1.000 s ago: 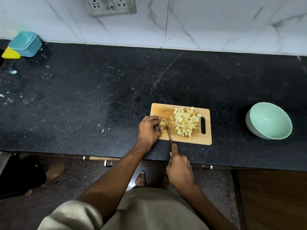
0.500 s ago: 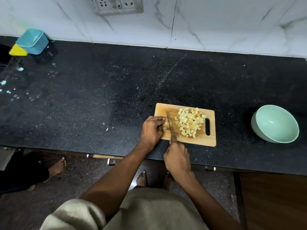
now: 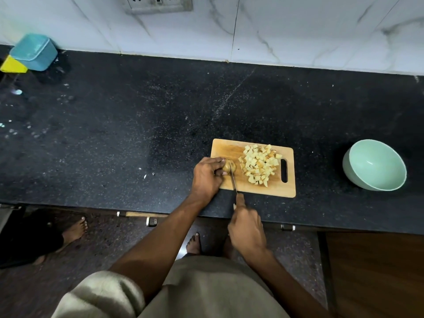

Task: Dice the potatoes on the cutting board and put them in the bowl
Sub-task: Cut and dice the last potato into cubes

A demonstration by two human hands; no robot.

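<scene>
Currently, status for you:
left hand: your left hand (image 3: 207, 177) sits on the board's left end, fingers curled over the potato piece (image 3: 229, 166), pinning it down.
right hand: your right hand (image 3: 246, 228) is off the board's near edge, fingers wrapped round the knife (image 3: 233, 180) handle, index finger stretched along the top toward the blade.
knife: thin blade runs from the near edge up to the potato piece, just right of your left fingertips (contact depth can't be read).
diced potato: pale yellow pile (image 3: 259, 165) on the board's right half, beside the handle slot, apart from the blade.
cutting board: wooden cutting board (image 3: 229, 149) near the front edge of the black counter (image 3: 137, 134).
bowl: pale green bowl (image 3: 374, 165) well right of the board, tilted, no potato in it.
writing: no readable labels or brands on anything.
background: blue tub (image 3: 33, 51) and yellow block (image 3: 12, 64) far left by the wall; wall socket (image 3: 158, 3) up top.
</scene>
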